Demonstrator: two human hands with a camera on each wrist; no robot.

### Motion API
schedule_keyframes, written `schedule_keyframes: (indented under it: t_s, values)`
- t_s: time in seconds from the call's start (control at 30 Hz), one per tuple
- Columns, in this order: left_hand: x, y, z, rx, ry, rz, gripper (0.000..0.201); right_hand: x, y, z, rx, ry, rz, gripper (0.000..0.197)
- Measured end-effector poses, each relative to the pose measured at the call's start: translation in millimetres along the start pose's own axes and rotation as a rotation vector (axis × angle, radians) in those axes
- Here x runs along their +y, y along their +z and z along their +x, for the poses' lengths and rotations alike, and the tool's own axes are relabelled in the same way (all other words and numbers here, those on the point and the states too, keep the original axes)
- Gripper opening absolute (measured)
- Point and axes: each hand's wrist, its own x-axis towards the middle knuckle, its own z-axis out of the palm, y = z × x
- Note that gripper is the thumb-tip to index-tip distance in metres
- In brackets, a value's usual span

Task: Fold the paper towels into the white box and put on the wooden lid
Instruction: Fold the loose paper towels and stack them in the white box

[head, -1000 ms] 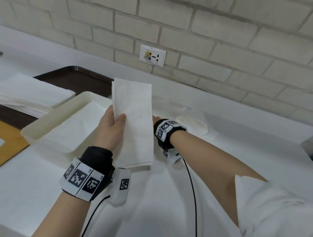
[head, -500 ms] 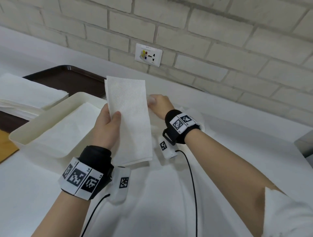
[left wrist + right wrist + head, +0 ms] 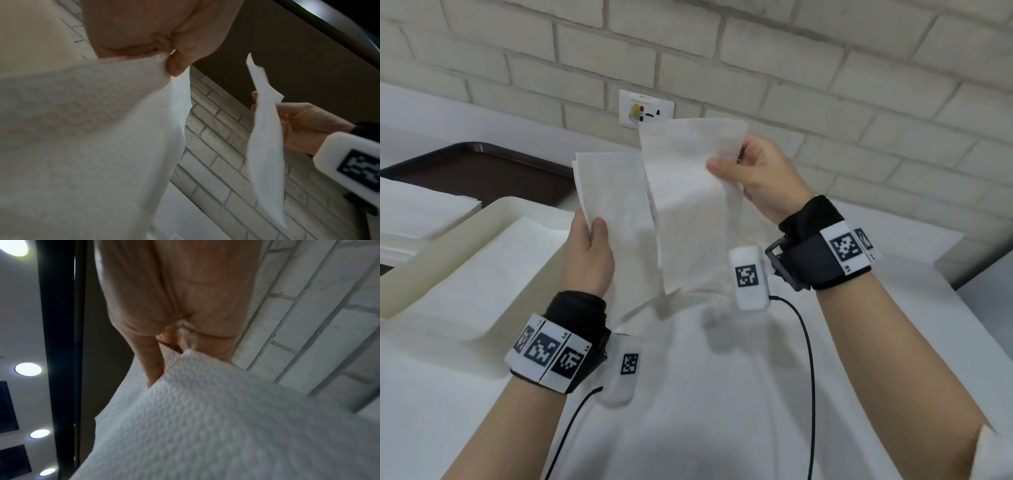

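A folded towel point(image 3: 616, 219) is pinched in the left hand point(image 3: 587, 255), the thumb laid across its front near the lower left edge and the other fingers curled behind it. In the left wrist view the same towel point(image 3: 92, 138) is seen clamped between thumb and fingers point(image 3: 179, 65). A second towel point(image 3: 688, 192) is held up by the right hand point(image 3: 760, 178), gripped at its right edge between the thumb in front and the fingers behind; in the right wrist view its corner point(image 3: 226, 418) is seen tucked into the curled fingers point(image 3: 152, 363). Both towels are held in the air above the table point(image 3: 722, 394), hanging roughly upright, the second one slightly higher and overlapping the first at its right edge in the head view; whether they touch cannot be told.

The white box point(image 3: 465, 222) stands on the table to the left of the hands, open, with a flat sheet point(image 3: 482, 274) lying inside it. Behind the box a dark tray point(image 3: 482, 171) is seen, and a stack of towels point(image 3: 414, 212) lies at the far left. A socket point(image 3: 646, 109) is set in the brick wall point(image 3: 825, 68) behind the raised towel. Tagged bands are worn on both wrists.
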Motion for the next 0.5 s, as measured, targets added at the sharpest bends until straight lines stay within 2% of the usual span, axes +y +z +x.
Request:
schedule_keyframes:
  t_s: [0.13,0.3,0.43,0.5]
  values:
    - [3.2,3.3,-3.5,-0.122,-0.019,-0.061,0.028,0.0,15.1,-5.1,0.06,0.036,0.106,0.03]
    - [10.3,4.9,-4.8,-0.255,-0.045,-0.167,0.019,20.6,39.2,-3.3,0.084,0.184,0.093,0.019]
    - [12.4,4.8,-3.0,-0.296,-0.04,-0.198,0.026,35.7,55.9,2.5,0.162,0.268,0.04,0.035]
    - [11.1,4.2,-2.2,-0.305,-0.035,-0.208,0.028,36.4,62.4,2.3,0.181,0.281,-0.015,0.036]
